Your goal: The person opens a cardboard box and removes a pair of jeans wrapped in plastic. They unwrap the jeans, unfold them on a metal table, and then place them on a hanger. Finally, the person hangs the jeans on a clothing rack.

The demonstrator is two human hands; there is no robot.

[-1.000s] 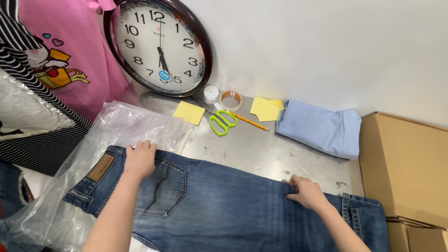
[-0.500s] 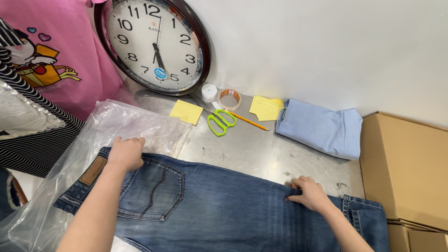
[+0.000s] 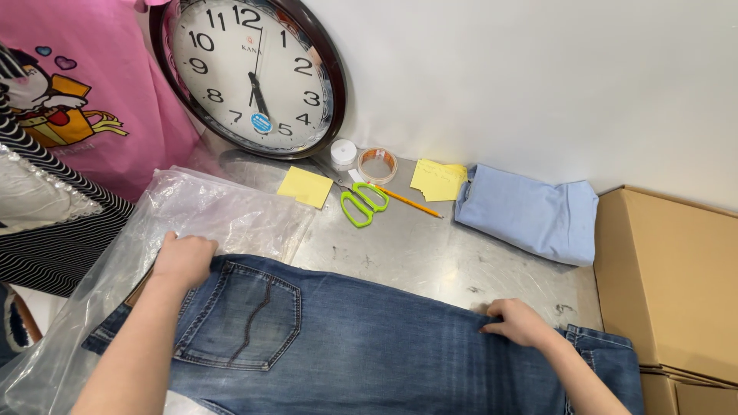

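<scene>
A pair of blue jeans (image 3: 361, 346) lies flat across the steel table (image 3: 430, 253), back pocket up. My left hand (image 3: 183, 260) grips the waistband end at the left, over a clear plastic bag (image 3: 200, 211). My right hand (image 3: 519, 321) presses the upper edge of the jeans' leg at the right, fingers closed on the fabric.
A large round wall clock (image 3: 250, 73) leans on the wall. Near it lie yellow sticky notes (image 3: 306, 187), green scissors (image 3: 363, 204), a pencil (image 3: 409, 201), a tape roll (image 3: 377, 164), a folded light-blue garment (image 3: 526, 211). A cardboard box (image 3: 669, 277) stands right. Hanging clothes (image 3: 69, 115) fill the left.
My left hand has slid left along the jeans to the waistband edge, over the plastic bag. The right hand stays on the leg's upper edge.
</scene>
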